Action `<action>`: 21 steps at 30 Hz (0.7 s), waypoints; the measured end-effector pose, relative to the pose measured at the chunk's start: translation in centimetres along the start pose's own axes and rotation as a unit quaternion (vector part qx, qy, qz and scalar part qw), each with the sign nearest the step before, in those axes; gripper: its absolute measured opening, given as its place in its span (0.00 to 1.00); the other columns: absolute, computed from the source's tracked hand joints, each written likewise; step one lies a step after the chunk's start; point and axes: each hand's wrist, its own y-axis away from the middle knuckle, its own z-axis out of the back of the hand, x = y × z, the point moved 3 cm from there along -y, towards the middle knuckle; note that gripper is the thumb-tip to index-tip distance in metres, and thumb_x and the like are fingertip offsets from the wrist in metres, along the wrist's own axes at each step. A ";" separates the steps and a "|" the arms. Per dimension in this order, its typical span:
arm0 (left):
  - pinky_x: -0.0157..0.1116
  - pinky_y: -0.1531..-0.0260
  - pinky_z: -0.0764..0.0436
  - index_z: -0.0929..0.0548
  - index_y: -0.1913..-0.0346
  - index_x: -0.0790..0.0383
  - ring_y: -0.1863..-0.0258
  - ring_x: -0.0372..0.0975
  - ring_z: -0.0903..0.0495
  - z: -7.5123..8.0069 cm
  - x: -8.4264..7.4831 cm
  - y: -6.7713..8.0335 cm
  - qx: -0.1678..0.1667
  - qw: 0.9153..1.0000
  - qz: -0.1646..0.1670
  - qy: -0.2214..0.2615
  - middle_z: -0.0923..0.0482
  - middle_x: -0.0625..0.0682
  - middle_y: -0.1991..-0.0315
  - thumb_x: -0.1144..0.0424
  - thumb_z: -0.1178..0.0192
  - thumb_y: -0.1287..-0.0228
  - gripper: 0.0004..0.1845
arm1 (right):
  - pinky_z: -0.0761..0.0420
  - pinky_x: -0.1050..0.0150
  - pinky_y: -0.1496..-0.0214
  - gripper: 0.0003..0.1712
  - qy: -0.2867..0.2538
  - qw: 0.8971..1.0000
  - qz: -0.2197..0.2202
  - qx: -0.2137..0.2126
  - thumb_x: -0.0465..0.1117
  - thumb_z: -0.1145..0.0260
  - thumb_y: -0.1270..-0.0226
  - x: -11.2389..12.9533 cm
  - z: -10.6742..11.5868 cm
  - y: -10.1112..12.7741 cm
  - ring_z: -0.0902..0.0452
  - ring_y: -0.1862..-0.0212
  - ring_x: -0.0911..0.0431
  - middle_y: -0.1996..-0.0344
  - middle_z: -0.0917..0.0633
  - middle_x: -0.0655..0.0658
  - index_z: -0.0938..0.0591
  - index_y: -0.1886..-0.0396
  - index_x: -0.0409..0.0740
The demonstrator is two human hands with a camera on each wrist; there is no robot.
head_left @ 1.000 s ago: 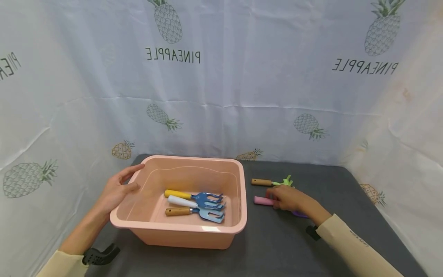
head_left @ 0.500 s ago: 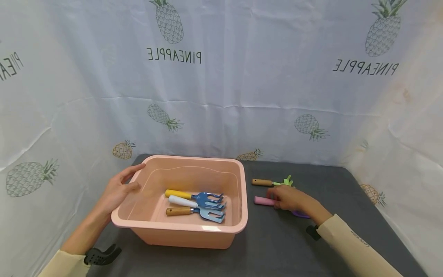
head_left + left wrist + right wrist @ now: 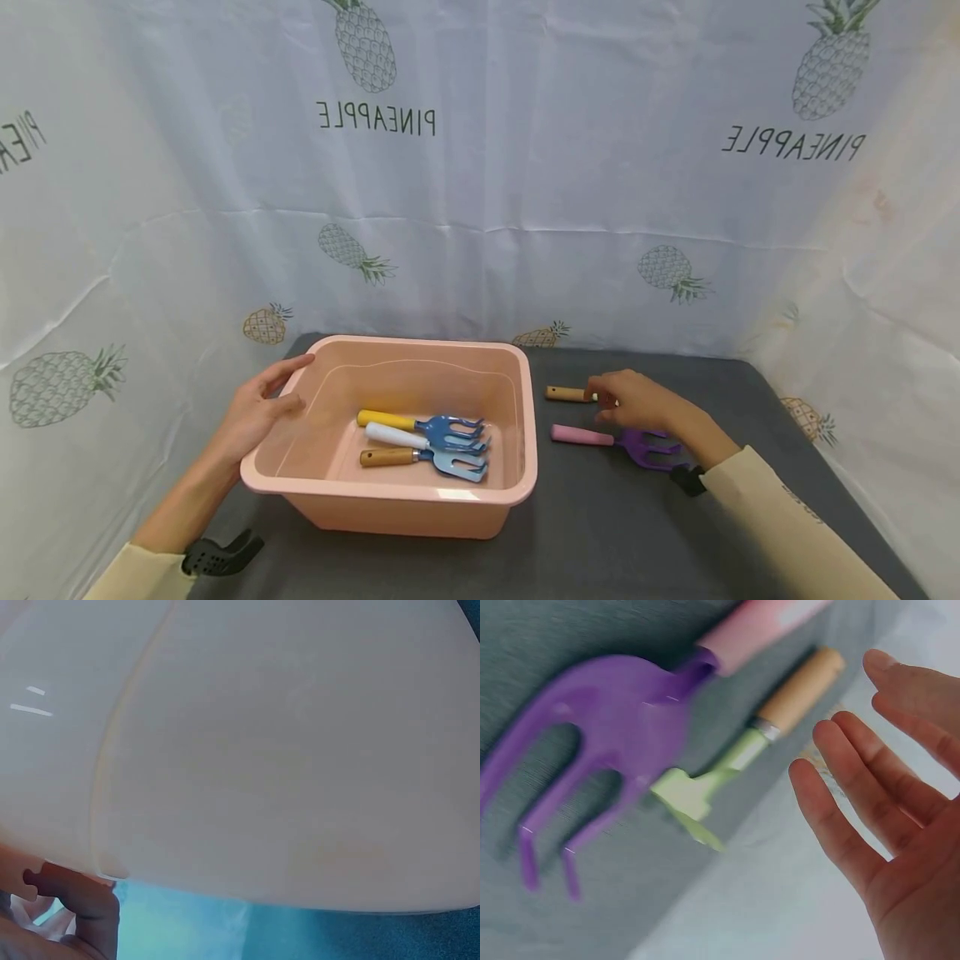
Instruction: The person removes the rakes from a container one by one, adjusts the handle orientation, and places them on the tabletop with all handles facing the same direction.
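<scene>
On the dark table, the pink tub already holds three forks, the left hand resting flat-fingered at its nine o'clock rim, while at three o'clock the right hand, fingers loosely spread, hovers over the green fork, with the purple fork also left outside.

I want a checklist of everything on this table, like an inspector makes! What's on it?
Surface: dark grey table, cloth-like.
Job's things: green fork with wooden handle and purple fork with pink handle lie side by side on the table, right of the pink tub.
Clutter: three blue forks lie in the tub, with yellow, white and wooden handles.
Grips: left hand rests on the tub's left rim; right hand is over the green fork, fingers open in the wrist view.
Cables: nothing seen.
Surroundings: white pineapple-print sheet behind and at both sides.
</scene>
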 end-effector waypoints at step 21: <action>0.23 0.55 0.20 0.37 0.20 0.58 0.39 0.28 0.27 0.1 0.1 0.1 -0.005 1.000 -0.008 -0.001 0.44 0.61 0.18 0.71 0.45 0.31 0.36 | 0.14 0.56 0.54 0.15 0.065 0.994 0.060 -0.058 0.39 0.28 0.33 7.9 9.0 -3.4 0.15 0.58 0.56 0.58 0.11 0.47 0.15 0.47 0.47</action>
